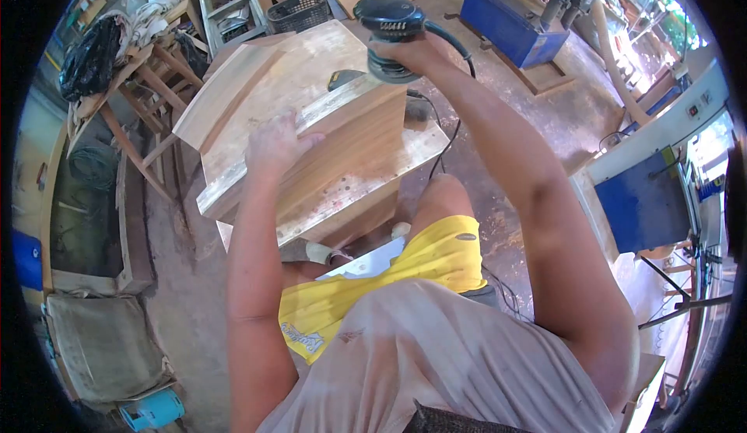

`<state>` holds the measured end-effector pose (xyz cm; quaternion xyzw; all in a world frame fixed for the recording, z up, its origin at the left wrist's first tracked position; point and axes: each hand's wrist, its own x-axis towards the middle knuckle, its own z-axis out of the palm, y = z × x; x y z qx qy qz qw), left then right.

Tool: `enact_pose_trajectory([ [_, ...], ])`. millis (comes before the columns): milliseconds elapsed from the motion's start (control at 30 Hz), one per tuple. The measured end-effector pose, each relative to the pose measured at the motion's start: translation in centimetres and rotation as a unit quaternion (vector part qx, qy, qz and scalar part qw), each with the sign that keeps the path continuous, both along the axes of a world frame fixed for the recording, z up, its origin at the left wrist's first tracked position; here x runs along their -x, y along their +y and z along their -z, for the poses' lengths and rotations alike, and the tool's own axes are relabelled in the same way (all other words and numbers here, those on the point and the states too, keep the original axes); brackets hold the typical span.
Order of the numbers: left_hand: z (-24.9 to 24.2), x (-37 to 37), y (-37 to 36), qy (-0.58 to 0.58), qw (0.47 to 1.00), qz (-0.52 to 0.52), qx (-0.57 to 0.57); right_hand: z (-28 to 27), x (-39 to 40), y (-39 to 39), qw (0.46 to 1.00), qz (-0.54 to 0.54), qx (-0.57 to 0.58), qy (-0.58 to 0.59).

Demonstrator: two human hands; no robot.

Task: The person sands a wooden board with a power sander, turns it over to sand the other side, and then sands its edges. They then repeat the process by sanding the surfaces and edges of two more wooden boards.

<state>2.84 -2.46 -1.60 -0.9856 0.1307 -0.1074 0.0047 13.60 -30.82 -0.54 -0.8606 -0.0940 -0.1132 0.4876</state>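
**Sander at the plank's right end, left hand bracing**

Far left on my feed: a shiny black plastic bag [89,63] heaped near wooden legs. Moving right, a long brown wooden board [233,91] lies beyond the work.

Left hand [274,143]: clamped over the pale upper edge of the thick brown wooden plank [342,145], thumb on the near side. The plank appears to stand on edge across the pale, spotted wooden tabletop [354,192].

Right hand [408,52]: wrapped round the round black-and-grey power sander [389,14], its disc at the plank's right end. Contact or slight gap, I cannot tell. A black cable [455,40] trails off rightward; past it, a blue metal box [506,24] on the floor.

I read the step as sanding that upper edge. To my eye, the next move calls for a level disc, light pressure and a firm left brace.
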Motion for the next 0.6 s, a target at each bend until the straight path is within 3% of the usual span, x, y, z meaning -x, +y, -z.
enact_pose_trajectory([
  [100, -0.8, 0.4, -0.1, 0.016, 1.0, 0.003, 0.009, 0.0, 0.2, 0.1, 1.0, -0.008, 0.017, 0.008],
  [133, -0.7, 0.4, -0.1, 0.017, 1.0, 0.003, 0.009, -4.1, 4.2, 0.8, 0.992, 0.053, 0.105, 0.037],
  [167, -0.5, 0.4, 0.0, 0.006, 1.0, 0.008, 0.01, -4.1, 4.0, 0.7, 0.992, 0.052, 0.105, 0.036],
  [233, -0.3, 0.5, 0.2, -0.005, 1.0, 0.013, 0.014, -3.2, 2.6, 0.1, 0.999, 0.007, -0.014, 0.036],
  [300, -0.2, 0.5, 0.1, -0.021, 0.999, 0.019, 0.038, -1.1, 0.6, -0.4, 0.999, 0.011, 0.005, 0.04],
  [367, -0.2, 0.1, 0.0, -0.005, 0.999, 0.012, 0.035, -2.4, 2.9, 0.8, 0.991, 0.031, 0.124, 0.024],
  [433, -0.9, 0.3, -0.2, 0.009, 1.0, 0.002, 0.029, -1.4, 2.0, 0.3, 0.993, 0.03, 0.116, 0.007],
  [500, -2.0, 0.9, -0.7, 0.07, 0.997, -0.027, 0.019, -0.7, 0.3, -0.7, 0.999, -0.03, 0.0, 0.043],
  [533, -1.7, 0.8, -0.4, 0.07, 0.997, -0.029, 0.021, -1.7, 1.1, -1.0, 0.997, 0.015, -0.026, 0.065],
  [600, -0.7, 0.5, -0.2, 0.023, 0.999, -0.01, 0.029, 0.4, -0.5, -0.9, 0.999, 0.015, -0.002, 0.032],
])
